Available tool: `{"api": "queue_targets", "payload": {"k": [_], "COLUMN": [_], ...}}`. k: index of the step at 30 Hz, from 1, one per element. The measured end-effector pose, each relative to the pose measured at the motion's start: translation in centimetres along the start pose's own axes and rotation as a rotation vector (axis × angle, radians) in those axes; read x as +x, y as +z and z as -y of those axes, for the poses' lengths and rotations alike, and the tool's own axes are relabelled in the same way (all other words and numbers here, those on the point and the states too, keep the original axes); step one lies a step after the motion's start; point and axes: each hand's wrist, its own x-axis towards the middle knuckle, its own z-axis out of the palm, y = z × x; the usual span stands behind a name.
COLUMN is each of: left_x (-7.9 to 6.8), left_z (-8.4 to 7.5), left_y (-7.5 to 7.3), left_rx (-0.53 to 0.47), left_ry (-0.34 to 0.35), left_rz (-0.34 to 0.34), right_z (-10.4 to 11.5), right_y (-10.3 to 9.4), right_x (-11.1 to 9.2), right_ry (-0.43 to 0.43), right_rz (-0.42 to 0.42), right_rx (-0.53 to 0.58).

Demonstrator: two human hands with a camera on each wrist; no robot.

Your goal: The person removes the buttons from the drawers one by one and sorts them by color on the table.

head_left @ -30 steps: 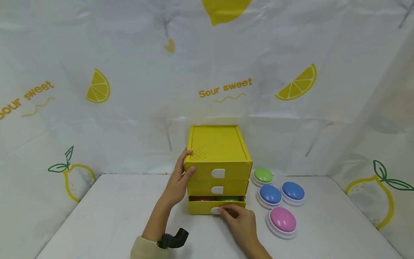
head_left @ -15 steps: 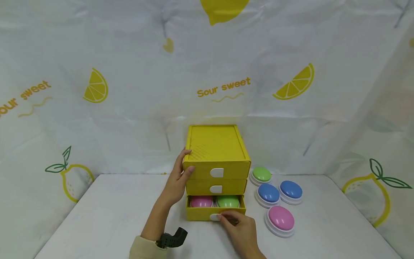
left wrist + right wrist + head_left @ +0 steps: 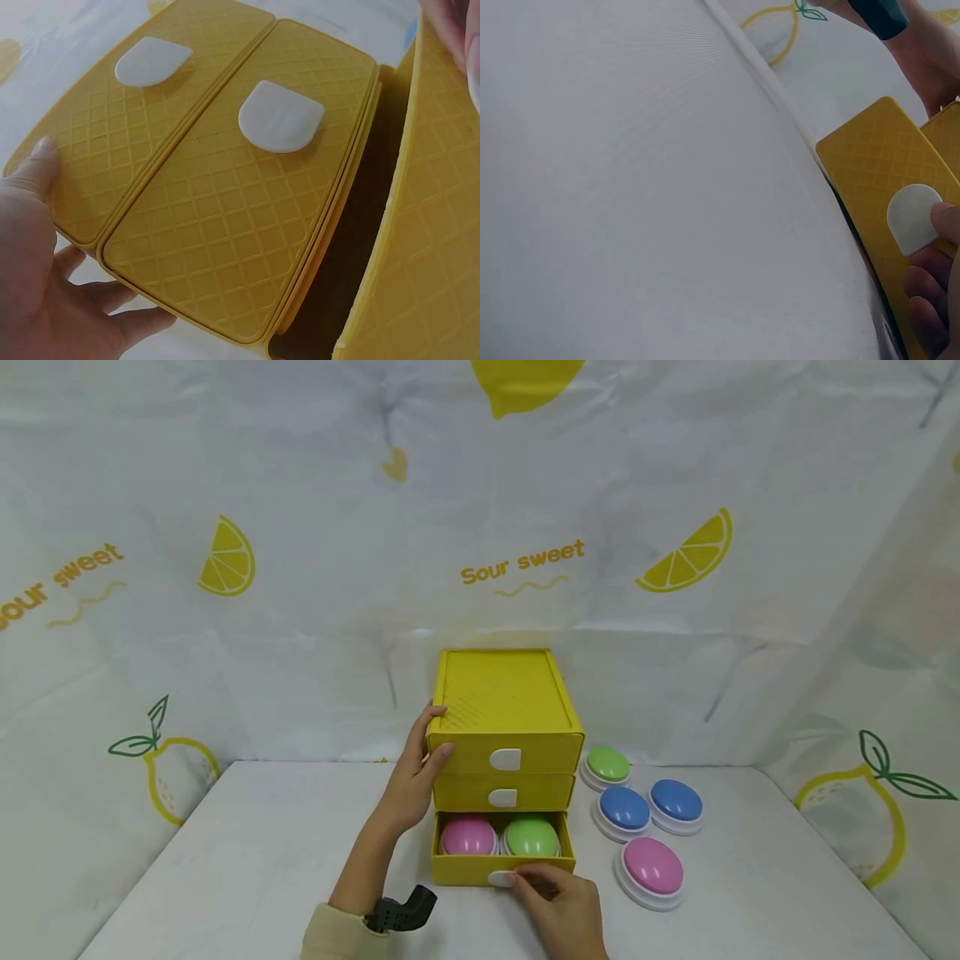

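Right grip [image 3: 564, 903]: pinching white tab [image 3: 498, 878] on drawer [image 3: 463, 871]
Left grip [image 3: 411, 783]: holding yellow cabinet [image 3: 508, 693] by its side
Table [image 3: 225, 860], my right: pink button [image 3: 653, 866] nearest, blue buttons [image 3: 625, 807], green button [image 3: 608, 763]

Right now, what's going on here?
A person's right hand pinches the white tab of the bottom drawer, which stands open with a pink button and a green button inside. The left hand holds the left side of the yellow cabinet, whose upper two drawers are closed. Four more domed buttons sit on the table to the right.
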Motion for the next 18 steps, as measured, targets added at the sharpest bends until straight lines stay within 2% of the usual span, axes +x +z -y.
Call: {"api": "queue_targets", "payload": {"k": [11,18], "left_x": [-0.1,0.0], "left_z": [0.0,0.1], "left_y": [0.0,-0.1], "left_rx": [-0.009,0.004], "left_ry": [-0.005,0.000], "left_rz": [0.002,-0.004], "right_z": [0.5,0.9], "right_y": [-0.6,-0.9], "right_x": [-1.0,-1.8], "right_ry": [0.013,0.063], "right_rz": [0.003,0.020], "right_rx": [0.021,-0.008]}}
